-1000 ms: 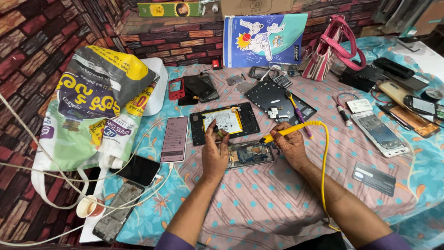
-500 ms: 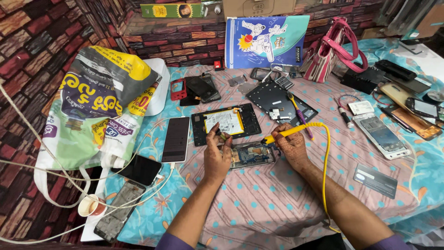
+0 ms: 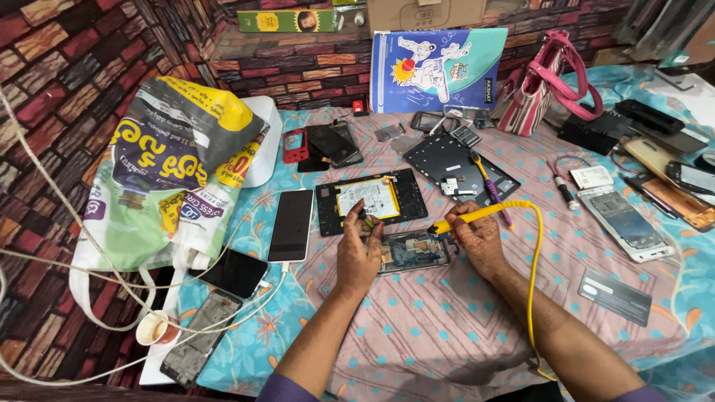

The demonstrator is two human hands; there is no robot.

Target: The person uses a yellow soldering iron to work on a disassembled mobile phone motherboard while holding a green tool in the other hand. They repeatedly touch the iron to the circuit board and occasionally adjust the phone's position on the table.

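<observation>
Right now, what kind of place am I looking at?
Probably a small phone repair bench: an opened phone under the hands, a yellow soldering iron in the right hand, and a disassembled tablet beside it.

Both forearms reach forward over the table; the left hand [image 3: 357, 253] pinches its fingertips, the right hand [image 3: 480, 237] is curled in a pen-like grip.

I sit at a counter [image 3: 447, 335] under a pink dotted cloth over a blue flowered one. Painted brick-pattern walls [image 3: 67, 82] in red, brown and black close the corner before me, evenly lit.
</observation>
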